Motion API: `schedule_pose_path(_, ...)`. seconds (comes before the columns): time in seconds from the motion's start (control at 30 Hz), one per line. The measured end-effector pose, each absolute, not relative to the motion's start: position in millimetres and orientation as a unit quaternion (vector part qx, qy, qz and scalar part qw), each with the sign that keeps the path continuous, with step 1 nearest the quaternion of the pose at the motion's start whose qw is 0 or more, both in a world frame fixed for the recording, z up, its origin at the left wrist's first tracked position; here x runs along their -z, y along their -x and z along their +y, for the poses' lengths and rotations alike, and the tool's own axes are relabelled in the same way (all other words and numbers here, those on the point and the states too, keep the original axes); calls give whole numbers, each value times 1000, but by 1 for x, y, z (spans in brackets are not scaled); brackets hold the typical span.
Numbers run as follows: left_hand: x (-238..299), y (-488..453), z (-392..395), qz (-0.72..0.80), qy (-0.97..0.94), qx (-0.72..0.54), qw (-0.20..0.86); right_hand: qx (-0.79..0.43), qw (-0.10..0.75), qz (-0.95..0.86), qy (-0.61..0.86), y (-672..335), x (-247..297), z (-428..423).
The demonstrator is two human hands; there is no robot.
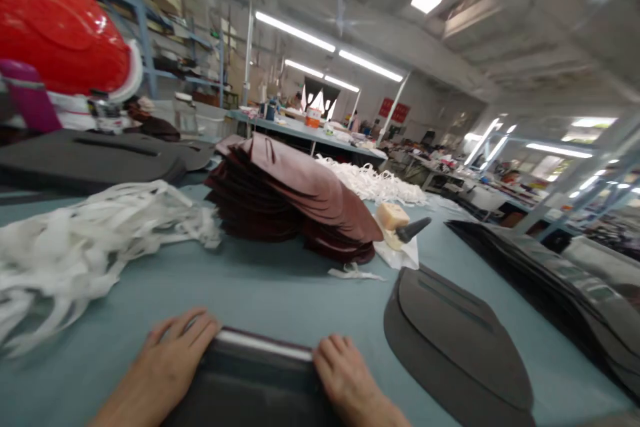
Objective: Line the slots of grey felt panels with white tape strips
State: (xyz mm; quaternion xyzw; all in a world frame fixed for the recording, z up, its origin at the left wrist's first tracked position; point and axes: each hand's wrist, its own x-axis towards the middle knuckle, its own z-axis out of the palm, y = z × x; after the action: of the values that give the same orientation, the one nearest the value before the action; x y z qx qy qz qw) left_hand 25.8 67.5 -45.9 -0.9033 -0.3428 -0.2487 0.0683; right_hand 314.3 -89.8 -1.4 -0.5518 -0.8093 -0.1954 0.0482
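Observation:
A dark, flat panel (260, 383) lies at the bottom middle of the view, with a pale strip (265, 345) running along its far edge. My left hand (173, 357) is closed over the panel's far left corner, its fingers bent on the edge. At the far right corner my right hand (345, 370) is closed in the same way, thumb hidden. The panel's near part is cut off by the frame. To the right lie dark grey rounded panels (455, 340), overlapping, each with a slot. Beyond my hands rises a stack of brown-maroon sheets (295, 193).
White strips (100, 233) lie heaped on the left, with more white strips (373, 180) behind the stack. A yellowish block (393, 215) and a dark-handled tool (414, 229) rest right of it. Black sheets (545, 287) line the right side. A red shiny object (60, 20) stands far left.

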Motion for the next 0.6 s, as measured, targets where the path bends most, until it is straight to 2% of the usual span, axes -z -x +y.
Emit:
schedule_pose_path(0.13,16,-30,55,-345,922,175,36,116,39,-815,567,-326,-20,-111)
schedule_pose_path(0.3,3,-32,51,-334,927,170,11,51,70,-783,615,-310,-26,-83)
schedule_pose_path(0.43,4,-31,50,-304,933,191,4,47,112,-769,628,-252,-25,-45)
schedule_pose_path(0.6,13,-27,55,-311,931,192,11,53,71,-772,630,-214,-14,-32)
